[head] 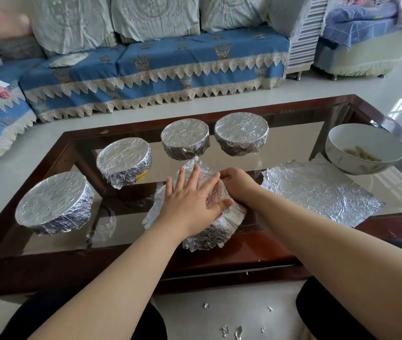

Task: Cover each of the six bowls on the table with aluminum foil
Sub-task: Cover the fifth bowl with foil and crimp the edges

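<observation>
1. The left hand (pixel 190 192) lies flat, fingers spread and straight, pressing on the crinkled silver foil sheet (pixel 219 229) draped over the fifth bowl, which is hidden beneath it. If that palm bears down too hard, the thin foil could dent or tear across the rim.

2. The right hand (pixel 238 184) sits just beside the left, fingers curled over the far right edge of the same foil, seemingly crimping it down. Whether the fingertips actually pinch the foil cannot be told; they are hidden. A sharp tug here could rip the edge or pull the sheet off centre.

3. A loose foil corner sticks up beyond the left fingertips, and the skirt below the left wrist flares out unpressed. Left like that, the cover could spring open.

4. The bowl stands on a glass-topped dark wooden table (pixel 281 249), on the side nearest the person. A sideways push while crimping could slide it on the smooth glass.

5. To the right of the right hand, a flat spare sheet of silver foil (pixel 322 192) lies ready, and beyond it the uncovered white ceramic bowl (pixel 364 148), holding some food. A careless forearm sweep could crumple that sheet.

6. Four round foil-covered bowls (pixel 52 204) curve away to the left of and beyond the left hand; a careless reach could knock the nearer ones.
</observation>
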Demonstrator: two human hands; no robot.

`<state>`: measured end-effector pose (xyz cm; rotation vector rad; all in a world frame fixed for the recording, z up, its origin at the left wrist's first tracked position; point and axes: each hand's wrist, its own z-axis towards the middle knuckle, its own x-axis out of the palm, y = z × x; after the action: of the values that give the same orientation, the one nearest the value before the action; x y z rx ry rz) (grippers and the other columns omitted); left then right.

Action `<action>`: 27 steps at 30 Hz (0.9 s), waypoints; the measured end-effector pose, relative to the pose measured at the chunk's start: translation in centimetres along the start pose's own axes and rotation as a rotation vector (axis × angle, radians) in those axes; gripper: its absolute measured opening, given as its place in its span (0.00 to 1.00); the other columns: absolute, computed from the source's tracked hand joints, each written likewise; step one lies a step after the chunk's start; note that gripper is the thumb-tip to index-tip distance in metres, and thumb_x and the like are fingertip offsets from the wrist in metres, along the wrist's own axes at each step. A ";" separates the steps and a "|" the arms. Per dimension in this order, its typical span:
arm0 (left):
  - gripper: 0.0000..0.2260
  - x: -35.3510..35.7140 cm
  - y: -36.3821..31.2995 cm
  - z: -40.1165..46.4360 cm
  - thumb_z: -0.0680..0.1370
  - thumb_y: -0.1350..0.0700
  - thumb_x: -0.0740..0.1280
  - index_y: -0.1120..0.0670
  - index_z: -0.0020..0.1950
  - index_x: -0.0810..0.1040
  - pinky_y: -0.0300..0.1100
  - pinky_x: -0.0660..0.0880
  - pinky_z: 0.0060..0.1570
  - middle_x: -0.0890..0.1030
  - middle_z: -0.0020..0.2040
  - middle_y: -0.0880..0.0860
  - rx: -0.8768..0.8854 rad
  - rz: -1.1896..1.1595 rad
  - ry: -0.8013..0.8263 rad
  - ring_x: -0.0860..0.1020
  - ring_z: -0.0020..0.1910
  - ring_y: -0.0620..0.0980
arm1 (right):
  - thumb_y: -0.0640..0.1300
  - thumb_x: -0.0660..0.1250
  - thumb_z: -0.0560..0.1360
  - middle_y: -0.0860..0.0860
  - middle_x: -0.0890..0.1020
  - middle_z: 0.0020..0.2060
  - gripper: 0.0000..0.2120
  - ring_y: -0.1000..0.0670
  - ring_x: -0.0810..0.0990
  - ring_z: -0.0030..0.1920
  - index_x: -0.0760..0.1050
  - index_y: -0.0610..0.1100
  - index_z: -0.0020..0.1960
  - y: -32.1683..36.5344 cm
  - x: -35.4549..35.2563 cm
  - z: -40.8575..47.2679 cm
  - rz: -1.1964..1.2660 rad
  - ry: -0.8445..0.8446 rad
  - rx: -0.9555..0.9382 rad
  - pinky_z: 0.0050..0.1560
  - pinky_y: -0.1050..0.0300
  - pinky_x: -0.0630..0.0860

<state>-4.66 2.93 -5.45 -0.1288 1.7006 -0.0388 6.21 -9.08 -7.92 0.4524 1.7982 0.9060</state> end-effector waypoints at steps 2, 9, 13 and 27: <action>0.39 0.0 0.0 0.0 0.69 0.23 0.38 0.34 0.79 0.41 0.62 0.37 0.76 0.37 0.81 0.51 -0.002 0.001 0.001 0.36 0.79 0.58 | 0.43 0.63 0.78 0.50 0.79 0.46 0.13 0.52 0.77 0.44 0.77 0.41 0.60 0.0 -0.3 -0.3 -0.005 -0.070 -0.028 0.45 0.61 0.68; 0.37 -0.2 -0.2 -0.1 0.71 0.24 0.40 0.33 0.79 0.43 0.61 0.37 0.76 0.37 0.81 0.51 0.001 -0.027 -0.007 0.35 0.79 0.52 | 0.47 0.61 0.79 0.52 0.82 0.47 0.11 0.50 0.81 0.48 0.78 0.46 0.57 1.7 -1.2 -3.6 -0.007 -0.218 -0.108 0.48 0.58 0.74; 0.29 0.0 -0.1 -0.1 0.80 0.32 0.47 0.35 0.79 0.44 0.60 0.37 0.76 0.37 0.81 0.51 0.002 -0.014 -0.020 0.36 0.80 0.50 | 0.46 0.58 0.81 0.47 0.80 0.60 0.16 0.46 0.77 0.60 0.74 0.44 0.66 1.9 -0.3 -5.8 -0.039 -0.196 -0.151 0.56 0.57 0.70; 0.25 -0.1 -0.2 -0.2 0.83 0.38 0.46 0.37 0.80 0.44 0.62 0.38 0.76 0.39 0.82 0.49 0.020 -0.004 -0.047 0.39 0.80 0.52 | 0.43 0.55 0.83 0.50 0.71 0.29 0.14 0.54 0.64 0.25 0.77 0.37 0.52 1.6 0.5 -5.4 0.221 -0.023 -0.020 0.24 0.63 0.60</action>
<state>-4.86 2.77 -5.33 -0.1170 1.6525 -0.0552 0.91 -9.72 -6.05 0.6561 1.7400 1.0649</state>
